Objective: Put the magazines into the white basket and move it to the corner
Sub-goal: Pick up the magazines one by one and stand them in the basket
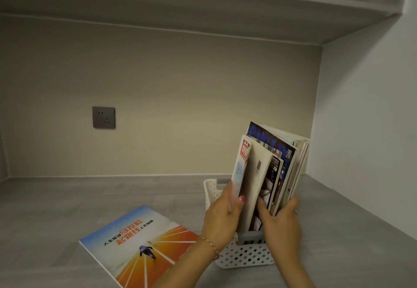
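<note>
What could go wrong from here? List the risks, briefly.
1. The upright magazines stand far taller than the white perforated plastic basket; released, they may fan out or tip it.
2. Both the left hand and right hand are occupied there, so the orange-and-blue magazine lying flat on the grey desk could get forgotten.

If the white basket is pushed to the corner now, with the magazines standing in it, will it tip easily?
Probably top-heavy: the magazines rise far above the white basket rim. They lean and fan apart, so they may flop sideways once the left hand and right hand let go.
</note>
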